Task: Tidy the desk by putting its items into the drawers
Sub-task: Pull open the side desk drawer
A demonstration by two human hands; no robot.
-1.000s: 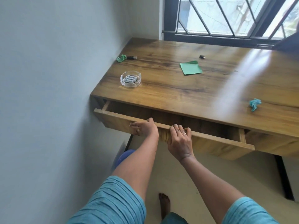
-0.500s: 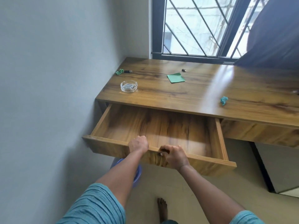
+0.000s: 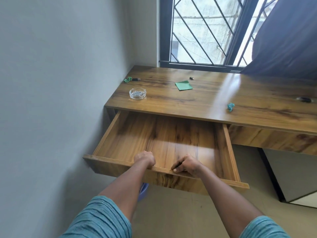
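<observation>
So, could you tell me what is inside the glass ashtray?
The glass ashtray holds what look like small batteries, lying flat; anything beneath them is hidden.

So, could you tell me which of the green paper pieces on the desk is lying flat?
The green square sheet mid-desk; the two others are crumpled wads.

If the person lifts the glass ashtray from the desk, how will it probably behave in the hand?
The glass ashtray looks thick-walled, so it is probably heavy for its size and rigid. Its smooth clear surface may be slippery. The small batteries lying loose inside could roll or fall out if it tilts. Being glass, it might chip if dropped into the drawer.
</observation>
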